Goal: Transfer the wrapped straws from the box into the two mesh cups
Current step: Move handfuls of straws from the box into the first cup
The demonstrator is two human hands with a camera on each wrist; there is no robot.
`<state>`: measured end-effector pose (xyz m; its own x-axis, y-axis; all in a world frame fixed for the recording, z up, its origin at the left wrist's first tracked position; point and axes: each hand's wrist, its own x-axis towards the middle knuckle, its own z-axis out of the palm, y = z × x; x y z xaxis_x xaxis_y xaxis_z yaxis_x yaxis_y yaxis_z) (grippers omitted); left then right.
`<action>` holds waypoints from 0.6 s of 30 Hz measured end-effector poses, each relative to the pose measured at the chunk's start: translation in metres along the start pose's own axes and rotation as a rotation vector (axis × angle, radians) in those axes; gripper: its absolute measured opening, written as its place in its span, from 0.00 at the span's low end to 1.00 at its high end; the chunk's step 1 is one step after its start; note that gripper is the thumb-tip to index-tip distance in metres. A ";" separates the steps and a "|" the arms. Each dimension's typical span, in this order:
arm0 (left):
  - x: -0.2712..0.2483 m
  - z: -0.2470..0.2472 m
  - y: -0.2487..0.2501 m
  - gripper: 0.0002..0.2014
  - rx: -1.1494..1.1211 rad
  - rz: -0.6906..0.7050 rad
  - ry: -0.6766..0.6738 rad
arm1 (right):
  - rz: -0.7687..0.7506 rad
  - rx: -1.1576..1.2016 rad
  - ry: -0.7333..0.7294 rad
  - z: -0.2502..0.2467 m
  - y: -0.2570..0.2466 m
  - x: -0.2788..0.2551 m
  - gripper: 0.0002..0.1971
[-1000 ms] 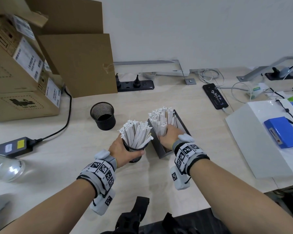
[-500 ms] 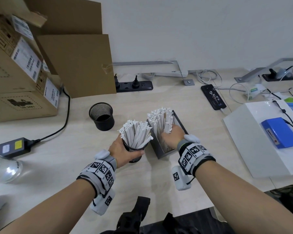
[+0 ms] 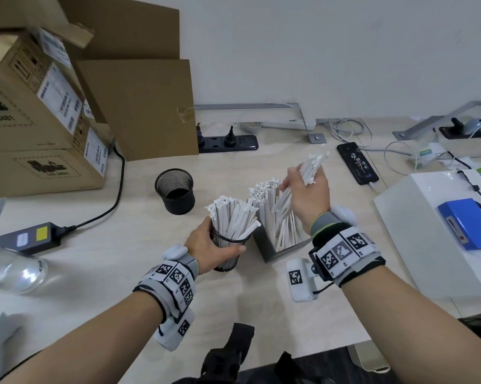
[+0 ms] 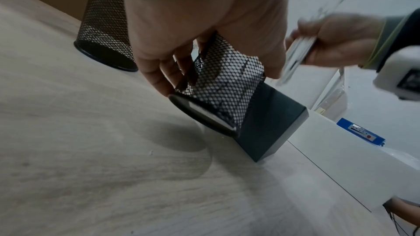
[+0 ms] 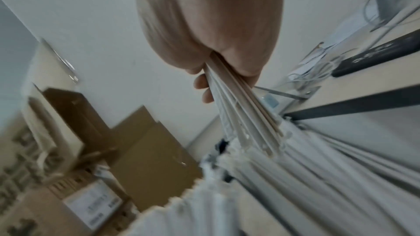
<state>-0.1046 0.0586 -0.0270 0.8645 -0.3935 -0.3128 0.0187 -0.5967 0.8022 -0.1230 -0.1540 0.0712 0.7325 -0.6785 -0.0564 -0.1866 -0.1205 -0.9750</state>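
My left hand grips a black mesh cup packed with white wrapped straws; the same cup shows under my fingers in the left wrist view. Right beside it stands the dark box with more straws upright in it. My right hand is raised above the box, holding a bundle of straws slanted up to the right; in the right wrist view that bundle runs out of my fist. A second mesh cup, empty, stands further left and back.
Cardboard boxes stack at the left. A power adapter and its cable lie front left by a clear plastic bottle. A power strip and a phone lie at the back. A white box with a blue pack sits right.
My right hand has come up out of the box with a bundle of straws and moved up and right. The left hand keeps hold of the full cup.
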 end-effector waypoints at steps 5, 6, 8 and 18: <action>-0.001 0.002 0.006 0.44 -0.004 0.007 -0.009 | -0.016 0.266 -0.130 0.023 -0.035 -0.022 0.07; -0.002 0.002 0.007 0.43 -0.001 0.014 -0.007 | 0.010 0.284 -0.154 0.029 -0.034 -0.027 0.07; -0.003 0.002 0.011 0.43 -0.002 0.037 -0.006 | 0.056 0.278 -0.198 0.039 -0.027 -0.036 0.07; -0.003 -0.002 0.012 0.45 -0.052 0.074 0.005 | -0.177 -0.096 -0.263 0.043 -0.009 -0.044 0.15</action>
<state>-0.1057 0.0544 -0.0158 0.8670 -0.4314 -0.2494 -0.0191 -0.5288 0.8485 -0.1254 -0.0925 0.0728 0.9006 -0.4322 0.0469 -0.0928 -0.2966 -0.9505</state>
